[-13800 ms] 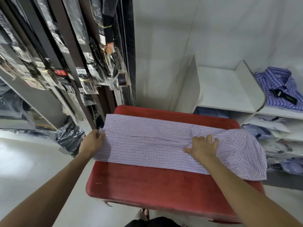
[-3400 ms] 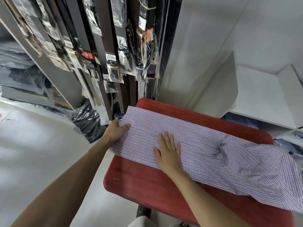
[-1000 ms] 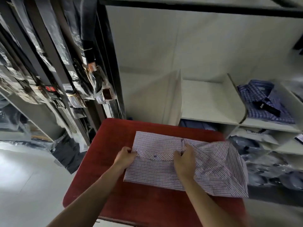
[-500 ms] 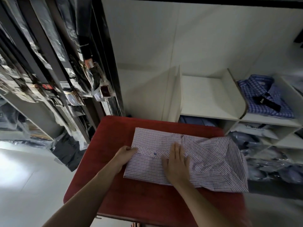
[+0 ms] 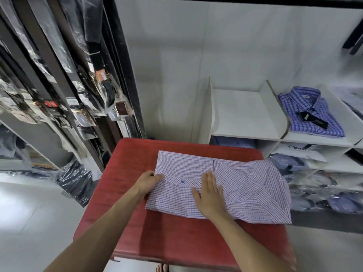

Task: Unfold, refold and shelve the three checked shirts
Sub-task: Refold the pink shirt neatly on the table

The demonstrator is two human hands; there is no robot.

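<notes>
Nearest, the right hand (image 5: 209, 195) lies flat, fingers straight, pressing the middle of the shirt (image 5: 218, 185), while the left hand (image 5: 148, 181) pinches the shirt's left edge between thumb and curled fingers. Folded into a rough rectangle, the shirt lies across the middle of the red surface (image 5: 176, 238), its right end reaching the surface's right edge, where a loose flap (possibly a sleeve or shoulder) bulges untidily.

Being light, soft cotton by the look of it, it will likely slump and lose its folds if lifted by one corner; I would slide both hands under the left and right ends, palms up, and carry it flat.

Beyond the surface's far right corner stands the shelf (image 5: 245, 134), one compartment bare, with a blue shirt (image 5: 310, 112) in the next one to the right.

Half a second earlier the picture was almost the same, the right hand smoothing a little nearer the front edge; some seconds back the shirt lay as one long strip along the surface, so it has since been folded across.
</notes>
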